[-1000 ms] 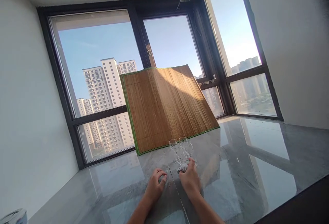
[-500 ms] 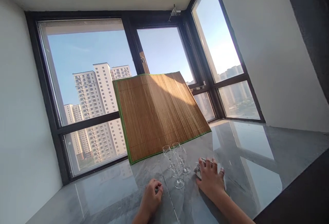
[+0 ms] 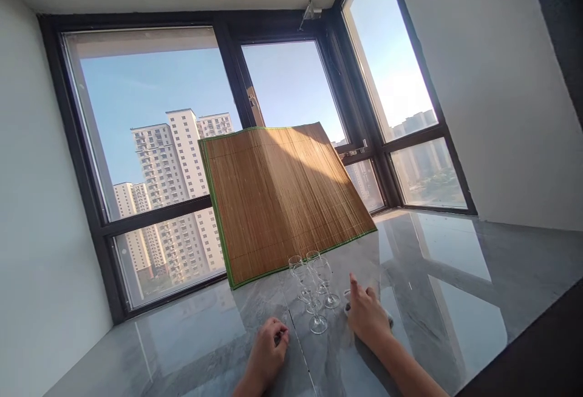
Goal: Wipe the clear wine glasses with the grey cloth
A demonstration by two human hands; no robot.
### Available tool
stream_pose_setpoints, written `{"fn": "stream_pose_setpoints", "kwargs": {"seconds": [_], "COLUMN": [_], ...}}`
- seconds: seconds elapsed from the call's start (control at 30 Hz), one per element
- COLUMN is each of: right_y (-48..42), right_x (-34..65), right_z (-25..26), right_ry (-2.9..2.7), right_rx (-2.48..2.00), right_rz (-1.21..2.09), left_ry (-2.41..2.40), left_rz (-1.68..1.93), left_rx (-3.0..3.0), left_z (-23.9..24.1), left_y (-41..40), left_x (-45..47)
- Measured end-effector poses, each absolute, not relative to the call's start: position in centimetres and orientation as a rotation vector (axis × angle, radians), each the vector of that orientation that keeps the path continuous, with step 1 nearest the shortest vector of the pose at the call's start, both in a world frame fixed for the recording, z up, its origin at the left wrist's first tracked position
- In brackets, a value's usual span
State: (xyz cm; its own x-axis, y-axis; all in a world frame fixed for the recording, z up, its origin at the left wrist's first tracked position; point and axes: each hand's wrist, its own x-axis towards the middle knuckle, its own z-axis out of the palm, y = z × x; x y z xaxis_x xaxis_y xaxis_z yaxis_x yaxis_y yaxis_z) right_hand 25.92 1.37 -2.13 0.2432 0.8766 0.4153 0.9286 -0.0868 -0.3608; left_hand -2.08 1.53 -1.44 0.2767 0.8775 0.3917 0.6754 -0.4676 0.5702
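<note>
My left hand (image 3: 266,347) rests on the grey marble-look surface, its fingers loosely curled, with nothing visible in them. To its right, my right hand (image 3: 368,314) is closed over a white cloth (image 3: 388,317), one finger pointing up and away. The hand covers most of the cloth, and only bits show at its sides. Between and beyond the hands stands a close group of several clear stemmed glasses (image 3: 318,323), all upright. Neither hand touches them; the right one is nearer.
Behind the glasses a brown bamboo mat (image 3: 291,196) with green edging leans against the dark window frame (image 3: 159,210). White walls (image 3: 40,190) flank the sill-like surface (image 3: 191,348). A dark edge bounds it at lower right.
My right hand has shifted slightly left on the cloth, its spread fingers drawing in with one finger lifted. Less of the cloth shows. The left hand and glasses stay put.
</note>
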Motion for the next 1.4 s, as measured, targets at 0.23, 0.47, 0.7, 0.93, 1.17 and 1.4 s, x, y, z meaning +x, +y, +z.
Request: {"fn": "stream_pose_setpoints", "kwargs": {"seconds": [0.23, 0.47, 0.7, 0.93, 1.17, 1.4], "right_y": [-1.1, -1.9, -1.9, -2.0, -1.6, -1.6], "right_x": [24.5, 24.7, 24.8, 25.1, 25.7, 26.0], "right_z": [-3.0, -2.4, -2.1, -1.5, -2.4, -2.3], "right_ry": [-1.756, -1.772, -1.81, -1.843, -1.808, -1.8], "right_rx": [-2.039, -1.994, -1.964, -1.923, -1.873, -1.917], "right_rz": [-0.172, -0.171, -0.157, -0.075, -0.019, -0.004], "left_ry": [1.403, 1.405, 1.443, 1.403, 1.281, 1.222], "left_rz": [0.993, 0.988, 1.024, 1.168, 1.07, 1.026], "left_rx": [2.235, 2.248, 2.202, 2.109, 1.603, 1.485], "left_z": [-1.4, -1.1, -1.1, -0.7, -0.8, -2.0], "left_y": [1.4, 1.2, 1.3, 2.1, 3.9, 5.0], "left_x": [-2.0, -1.9, -2.3, -1.4, 4.3, 7.8]}}
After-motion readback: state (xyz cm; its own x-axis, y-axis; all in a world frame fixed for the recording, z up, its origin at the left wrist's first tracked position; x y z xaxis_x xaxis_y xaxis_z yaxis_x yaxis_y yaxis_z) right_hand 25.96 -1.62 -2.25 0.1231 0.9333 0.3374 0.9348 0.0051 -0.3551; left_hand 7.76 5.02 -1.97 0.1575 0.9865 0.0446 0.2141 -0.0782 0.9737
